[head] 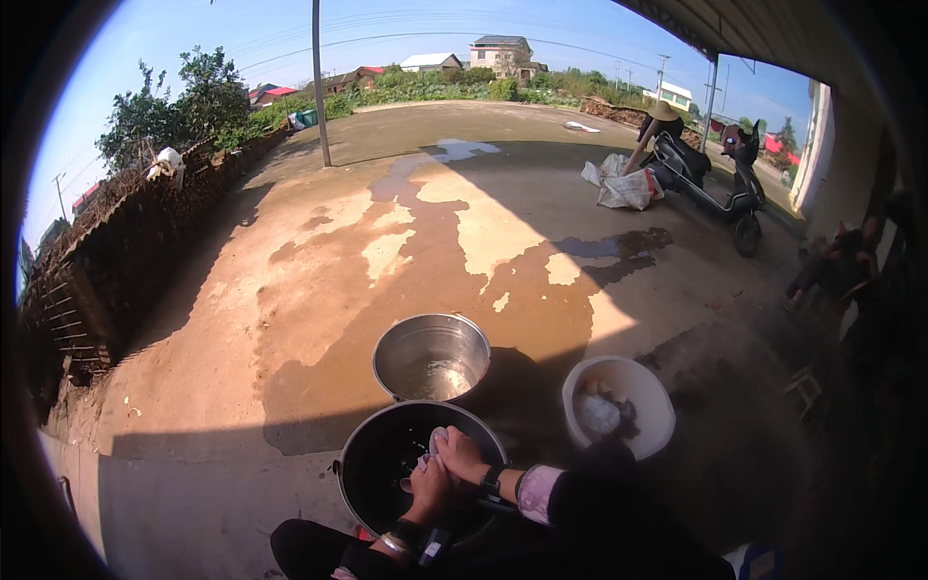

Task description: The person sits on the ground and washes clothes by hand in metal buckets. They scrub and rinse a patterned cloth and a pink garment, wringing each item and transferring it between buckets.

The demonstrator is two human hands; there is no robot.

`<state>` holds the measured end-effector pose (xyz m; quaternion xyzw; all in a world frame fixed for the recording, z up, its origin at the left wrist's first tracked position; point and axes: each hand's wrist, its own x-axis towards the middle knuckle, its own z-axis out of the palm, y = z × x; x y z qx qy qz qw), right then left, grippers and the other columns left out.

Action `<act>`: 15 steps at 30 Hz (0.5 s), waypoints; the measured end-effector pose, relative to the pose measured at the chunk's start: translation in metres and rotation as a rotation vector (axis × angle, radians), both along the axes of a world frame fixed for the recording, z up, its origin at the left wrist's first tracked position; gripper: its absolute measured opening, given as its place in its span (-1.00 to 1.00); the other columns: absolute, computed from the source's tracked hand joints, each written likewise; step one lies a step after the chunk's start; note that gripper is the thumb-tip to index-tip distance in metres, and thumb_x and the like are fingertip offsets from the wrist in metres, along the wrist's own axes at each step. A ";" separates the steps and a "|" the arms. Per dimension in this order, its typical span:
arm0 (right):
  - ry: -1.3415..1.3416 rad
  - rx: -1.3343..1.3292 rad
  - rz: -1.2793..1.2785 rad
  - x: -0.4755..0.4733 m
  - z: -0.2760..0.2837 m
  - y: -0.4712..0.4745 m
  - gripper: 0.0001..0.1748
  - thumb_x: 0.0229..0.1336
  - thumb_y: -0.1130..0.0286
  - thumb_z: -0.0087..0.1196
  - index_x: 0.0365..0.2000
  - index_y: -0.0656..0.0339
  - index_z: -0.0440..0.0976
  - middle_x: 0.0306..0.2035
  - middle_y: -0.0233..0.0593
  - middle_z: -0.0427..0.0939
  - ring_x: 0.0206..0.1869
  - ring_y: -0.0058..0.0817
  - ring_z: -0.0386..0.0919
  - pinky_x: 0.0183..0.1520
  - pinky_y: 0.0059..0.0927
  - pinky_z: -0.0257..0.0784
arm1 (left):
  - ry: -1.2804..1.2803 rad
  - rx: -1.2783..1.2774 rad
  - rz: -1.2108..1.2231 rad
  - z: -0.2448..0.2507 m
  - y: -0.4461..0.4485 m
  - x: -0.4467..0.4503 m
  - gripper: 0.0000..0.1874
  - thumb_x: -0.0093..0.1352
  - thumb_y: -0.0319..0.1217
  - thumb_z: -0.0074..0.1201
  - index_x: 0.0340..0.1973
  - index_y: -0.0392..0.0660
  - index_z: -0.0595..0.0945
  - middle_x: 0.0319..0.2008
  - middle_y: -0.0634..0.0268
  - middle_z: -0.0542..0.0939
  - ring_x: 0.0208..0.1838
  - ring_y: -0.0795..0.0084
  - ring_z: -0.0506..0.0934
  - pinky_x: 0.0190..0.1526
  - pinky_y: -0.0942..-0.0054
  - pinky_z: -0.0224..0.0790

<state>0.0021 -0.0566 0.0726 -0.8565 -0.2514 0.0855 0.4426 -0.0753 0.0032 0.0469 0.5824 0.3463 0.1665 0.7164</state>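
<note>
Both of my hands are over a black bucket (377, 464) on the ground right before me. My left hand (430, 487) and my right hand (460, 454) are closed together on a pinkish wet cloth (437, 439), part of which pokes out above the right fingers. Small pale specks, like suds or drops, show on the dark inside of the bucket. Touching its far rim stands a metal bucket (433, 348) with some clear liquid in it. To the right is a white plastic tub (656, 406) holding a whitish, bag-like thing and darker items that I cannot make out.
Wet patches (435, 217) cover the concrete yard. Back right, a person in a straw hat (661, 112) bends over white woven sacks (627, 190) beside a parked scooter (699, 174). A seated person (841, 257) is in shade at right. A low wall (167, 239) runs along the left.
</note>
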 end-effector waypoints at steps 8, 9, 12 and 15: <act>-0.156 0.201 0.096 -0.035 -0.017 0.005 -0.66 0.17 0.16 -0.11 -0.37 0.29 0.38 -0.40 0.16 0.51 -0.29 0.06 0.49 -0.21 -0.06 0.39 | -0.140 -0.255 0.036 0.009 0.025 -0.002 -0.71 0.36 -0.21 -0.16 -0.33 -0.19 0.48 -0.33 0.17 0.54 -0.31 0.37 0.51 -0.30 0.37 0.40; -0.102 0.192 0.076 -0.034 -0.018 0.005 -0.66 0.17 0.16 -0.11 -0.38 0.29 0.40 -0.39 0.15 0.51 -0.29 0.06 0.50 -0.21 -0.06 0.39 | -0.048 -0.279 0.028 0.009 0.024 -0.003 -0.69 0.35 -0.19 -0.14 -0.30 -0.20 0.49 -0.31 0.16 0.54 -0.30 0.36 0.51 -0.29 0.37 0.40; 0.040 0.080 -0.158 -0.010 -0.022 -0.004 -0.62 0.15 0.11 -0.12 -0.38 0.26 0.44 -0.39 0.08 0.53 -0.30 0.01 0.51 -0.24 -0.08 0.40 | 0.069 -0.130 -0.072 0.009 0.003 -0.007 -0.59 0.32 -0.10 -0.10 -0.15 -0.20 0.52 -0.22 0.17 0.54 -0.18 0.36 0.51 -0.18 0.43 0.38; -0.005 0.015 -0.033 0.003 -0.028 -0.007 -0.59 0.15 0.08 -0.11 -0.41 0.27 0.44 -0.40 0.06 0.53 -0.30 0.00 0.51 -0.23 -0.13 0.41 | -0.044 -0.549 -0.186 0.023 0.000 -0.011 -0.59 0.37 -0.12 -0.17 -0.05 -0.16 0.47 -0.18 0.25 0.52 -0.12 0.38 0.49 -0.05 0.46 0.33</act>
